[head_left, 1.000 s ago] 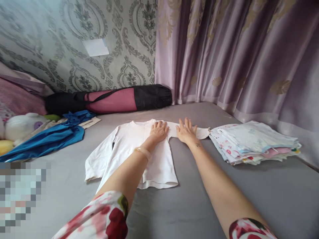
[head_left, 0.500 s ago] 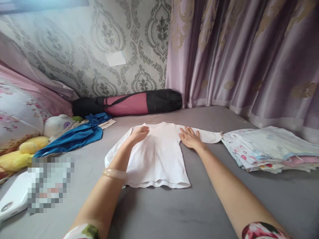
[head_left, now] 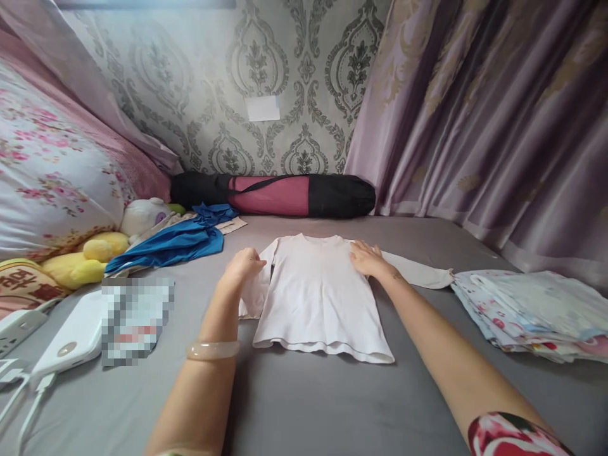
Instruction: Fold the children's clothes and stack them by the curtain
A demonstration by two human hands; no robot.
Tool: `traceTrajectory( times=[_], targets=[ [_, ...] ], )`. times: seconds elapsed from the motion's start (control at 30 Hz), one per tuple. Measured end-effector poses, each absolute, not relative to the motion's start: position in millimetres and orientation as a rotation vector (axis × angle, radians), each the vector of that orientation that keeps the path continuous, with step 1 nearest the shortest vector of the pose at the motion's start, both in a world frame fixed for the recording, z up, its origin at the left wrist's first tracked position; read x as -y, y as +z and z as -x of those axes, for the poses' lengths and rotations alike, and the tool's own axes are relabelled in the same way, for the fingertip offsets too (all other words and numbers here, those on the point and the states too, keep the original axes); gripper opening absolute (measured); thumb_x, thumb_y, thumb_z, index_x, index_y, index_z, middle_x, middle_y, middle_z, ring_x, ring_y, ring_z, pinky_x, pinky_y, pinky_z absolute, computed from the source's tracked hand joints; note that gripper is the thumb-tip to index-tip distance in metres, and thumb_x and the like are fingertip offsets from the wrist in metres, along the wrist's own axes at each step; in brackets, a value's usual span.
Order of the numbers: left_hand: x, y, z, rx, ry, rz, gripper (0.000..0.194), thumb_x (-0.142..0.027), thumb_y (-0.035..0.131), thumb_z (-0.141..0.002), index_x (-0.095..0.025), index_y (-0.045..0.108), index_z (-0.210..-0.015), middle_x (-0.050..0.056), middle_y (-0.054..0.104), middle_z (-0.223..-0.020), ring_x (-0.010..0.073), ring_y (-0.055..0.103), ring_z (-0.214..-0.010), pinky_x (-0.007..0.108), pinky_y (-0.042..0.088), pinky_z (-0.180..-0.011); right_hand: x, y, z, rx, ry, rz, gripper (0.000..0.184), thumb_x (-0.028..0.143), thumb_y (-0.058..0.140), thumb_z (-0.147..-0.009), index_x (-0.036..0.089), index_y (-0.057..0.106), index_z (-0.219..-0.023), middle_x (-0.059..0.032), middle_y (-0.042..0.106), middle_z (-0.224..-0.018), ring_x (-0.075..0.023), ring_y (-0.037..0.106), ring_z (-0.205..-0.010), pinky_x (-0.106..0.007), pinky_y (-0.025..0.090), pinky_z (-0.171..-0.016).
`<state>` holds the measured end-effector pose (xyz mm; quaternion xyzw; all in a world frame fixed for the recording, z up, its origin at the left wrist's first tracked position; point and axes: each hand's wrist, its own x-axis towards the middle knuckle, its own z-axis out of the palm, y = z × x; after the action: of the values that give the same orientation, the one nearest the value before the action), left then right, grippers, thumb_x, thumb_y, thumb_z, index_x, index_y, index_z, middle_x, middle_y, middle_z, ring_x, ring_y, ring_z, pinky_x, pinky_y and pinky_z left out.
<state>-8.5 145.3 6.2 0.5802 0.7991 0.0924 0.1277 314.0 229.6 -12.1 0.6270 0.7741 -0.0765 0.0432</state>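
Observation:
A white long-sleeved shirt (head_left: 323, 291) lies spread on the grey bed sheet (head_left: 308, 405), neckline away from me. Its left-hand sleeve (head_left: 256, 291) angles down beside the body, while the other sleeve (head_left: 418, 272) stretches out to the right. At the outer edge of the left-hand sleeve, my left hand (head_left: 243, 265) is closed with curled fingers and appears to pinch the fabric; its fingertips are partly hidden. My right hand (head_left: 368, 258) rests flat and open on the shirt's right shoulder, fingers extended.
To the right sits a stack of folded printed clothes (head_left: 536, 310), touching the right cuff. Leftward are a blue garment (head_left: 175, 244), plush toys (head_left: 90, 256), a white power bank (head_left: 78, 335) with cables and a blurred packet (head_left: 142, 323). A rolled mat bag (head_left: 270, 195) lies along the wall.
My left hand has lifted off the shirt's chest and moved left to the sleeve, its fingers curling. My right hand has stayed near the right shoulder. The view has turned left.

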Motion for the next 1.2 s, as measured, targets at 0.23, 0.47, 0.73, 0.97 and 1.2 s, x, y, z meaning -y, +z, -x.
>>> traceTrajectory(
  times=[0.23, 0.47, 0.73, 0.97, 1.2],
  targets=[
    [-141, 9, 14, -2.228, 0.154, -1.561, 0.014, -0.025, 0.061, -0.075, -0.020, 0.069, -0.086, 0.009, 0.073, -0.089, 0.0229, 0.068, -0.082, 0.026, 0.046, -0.064, -240, -26, -250, -2.422, -0.342, -1.964, 0.068, 0.046, 0.010, -0.099, 0.006, 0.014, -0.154, -0.0132, 0.007, -0.162, -0.0224, 0.004, -0.149, -0.046, 0.003, -0.119],
    [-138, 12, 17, -2.136, 0.204, -1.552, 0.018, -0.011, 0.058, -0.067, -0.017, 0.070, -0.079, 0.008, 0.072, -0.073, 0.0189, 0.066, -0.068, 0.023, 0.046, -0.058, -254, -43, -247, -2.379, -0.321, -2.066, 0.064, 0.045, 0.017, -0.100, 0.010, 0.018, -0.154, -0.0117, 0.006, -0.162, -0.0256, 0.005, -0.148, -0.051, 0.010, -0.117],
    [-146, 6, 30, -2.168, 0.290, -1.448, 0.020, -0.011, 0.060, -0.069, -0.018, 0.071, -0.084, 0.008, 0.074, -0.082, 0.0184, 0.069, -0.075, 0.024, 0.050, -0.069, -209, -2, -189, -2.886, -0.439, -1.582, 0.034, 0.028, 0.039, -0.094, 0.019, 0.069, -0.105, -0.0092, 0.070, -0.110, -0.0221, 0.062, -0.104, -0.028, 0.043, -0.087],
    [-143, 7, 37, -2.155, 0.302, -1.473, 0.022, -0.011, 0.058, -0.071, -0.018, 0.071, -0.086, 0.009, 0.075, -0.085, 0.0177, 0.069, -0.079, 0.022, 0.049, -0.068, -170, 8, -126, -2.733, -0.569, -1.509, 0.027, 0.033, 0.051, -0.088, 0.019, 0.069, -0.075, -0.0080, 0.071, -0.082, -0.0196, 0.064, -0.081, -0.025, 0.040, -0.064],
    [-137, 12, 35, -2.178, 0.368, -1.449, 0.026, -0.012, 0.060, -0.071, -0.020, 0.071, -0.093, 0.012, 0.073, -0.097, 0.0242, 0.068, -0.090, 0.028, 0.049, -0.073, -170, -1, -104, -2.542, -0.951, -1.710, 0.035, 0.036, 0.061, -0.085, 0.019, 0.059, -0.055, -0.0036, 0.056, -0.051, -0.0175, 0.057, -0.058, -0.026, 0.038, -0.054]
  ],
)
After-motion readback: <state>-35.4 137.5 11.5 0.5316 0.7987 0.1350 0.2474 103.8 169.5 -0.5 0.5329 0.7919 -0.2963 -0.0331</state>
